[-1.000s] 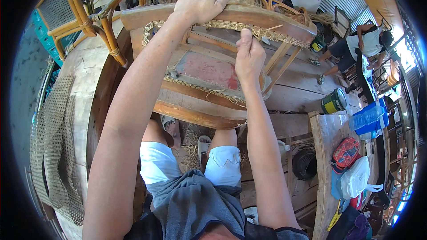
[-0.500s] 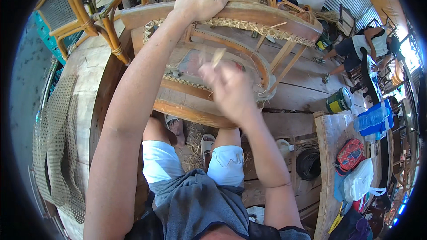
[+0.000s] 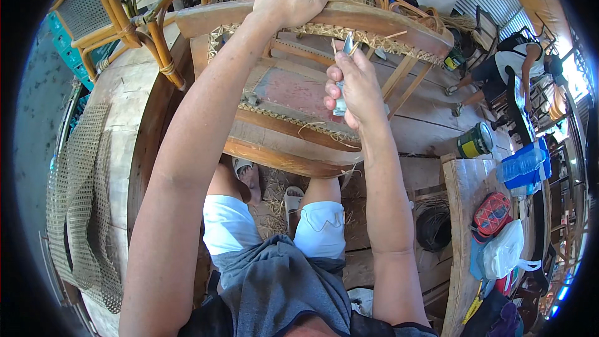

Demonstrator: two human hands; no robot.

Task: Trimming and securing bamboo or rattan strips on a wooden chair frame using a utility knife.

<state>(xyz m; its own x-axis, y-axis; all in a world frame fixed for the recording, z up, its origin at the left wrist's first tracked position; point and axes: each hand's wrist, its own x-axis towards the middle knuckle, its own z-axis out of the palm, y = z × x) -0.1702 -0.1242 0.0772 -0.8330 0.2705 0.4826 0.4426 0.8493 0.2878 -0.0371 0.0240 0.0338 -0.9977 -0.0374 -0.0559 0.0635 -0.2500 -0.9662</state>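
In front of me stands a wooden chair frame [image 3: 387,22] with woven cane strips [image 3: 374,40] laced along its curved top rail. My left hand [image 3: 290,3] is closed over that rail, its thumb along the top and its other fingers partly hidden. Below the right part of the rail, my right hand [image 3: 352,84] is wrapped round a small knife [image 3: 347,43], blade pointing up toward the lacing. Its pale handle end shows under my fingers. A thin strip seems to lie by the blade at my thumb. Another laced rail [image 3: 293,123] crosses lower down.
A rattan chair [image 3: 118,22] and a sheet of cane mesh [image 3: 84,212] lie on the wooden bench at left. At right, a wooden table [image 3: 462,212] bears a red pouch [image 3: 491,212] and a plastic bag [image 3: 504,249]. A bucket [image 3: 475,142] stands beyond; two people work farther off.
My right hand has risen from the middle of the frame to just below the top rail, bringing the knife near the lacing. My left hand and the frame have shifted slightly right.
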